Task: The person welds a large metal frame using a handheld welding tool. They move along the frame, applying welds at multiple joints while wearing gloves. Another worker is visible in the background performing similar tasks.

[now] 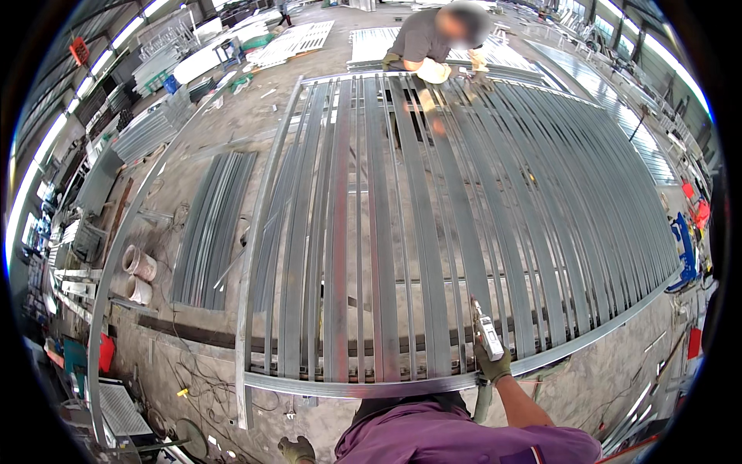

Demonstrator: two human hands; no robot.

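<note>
My right hand [492, 363], in a dark work glove, is wrapped round a white handheld welding gun [488, 337] with a thin metal nozzle. The nozzle points away from me, over the slats near the close edge of a large metal frame [363, 389]. Many long grey metal slats [424, 232] run across this frame from near to far. My left hand [297, 449], also gloved, hangs low beside my body, away from the frame. It holds nothing that I can see, and its fingers are partly spread.
Across the frame a co-worker [421, 39] in a dark shirt and light gloves bends over its far edge, near an orange glow. Stacked metal profiles [216, 228] lie on the floor at left, beside two buckets [139, 263]. Cables [205, 379] trail at lower left.
</note>
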